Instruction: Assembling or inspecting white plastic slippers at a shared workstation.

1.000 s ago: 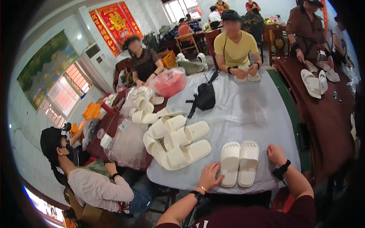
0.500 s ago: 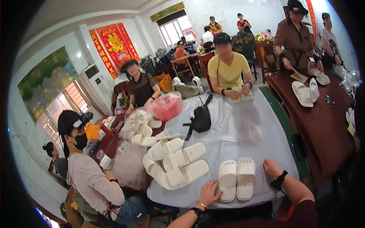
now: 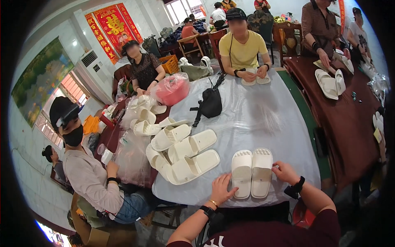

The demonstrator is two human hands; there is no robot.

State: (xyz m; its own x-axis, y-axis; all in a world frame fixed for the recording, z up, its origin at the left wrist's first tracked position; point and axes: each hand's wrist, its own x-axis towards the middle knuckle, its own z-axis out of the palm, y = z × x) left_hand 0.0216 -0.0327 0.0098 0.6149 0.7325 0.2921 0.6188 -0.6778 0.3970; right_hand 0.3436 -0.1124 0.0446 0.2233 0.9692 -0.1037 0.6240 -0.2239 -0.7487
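Note:
A pair of white slippers (image 3: pixel 252 175) lies side by side on the pale plastic-covered table in front of me, toes pointing away. Beside the left slipper rests my left hand (image 3: pixel 222 189), open and flat with its fingers stretched, the thumb at the slipper's edge. My right hand (image 3: pixel 286 173) is at the outer edge of the right slipper, fingers loosely bent and apart, the tips at its side; it holds nothing. Left of my left hand lies a loose heap of white slippers (image 3: pixel 191 168), some overlapping.
A black waist bag (image 3: pixel 210 103) lies on the table (image 3: pixel 263 123). Clear plastic bags (image 3: pixel 133 156) and a pink bundle (image 3: pixel 175 92) are along the left. Across from me a person in yellow (image 3: pixel 242 49) handles slippers; others work at the left and at the brown table (image 3: pixel 329 119).
My right hand has come in to the right slipper's edge, its fingers loosening from a curl. My left hand stays beside the left slipper. The whole view has shifted slightly.

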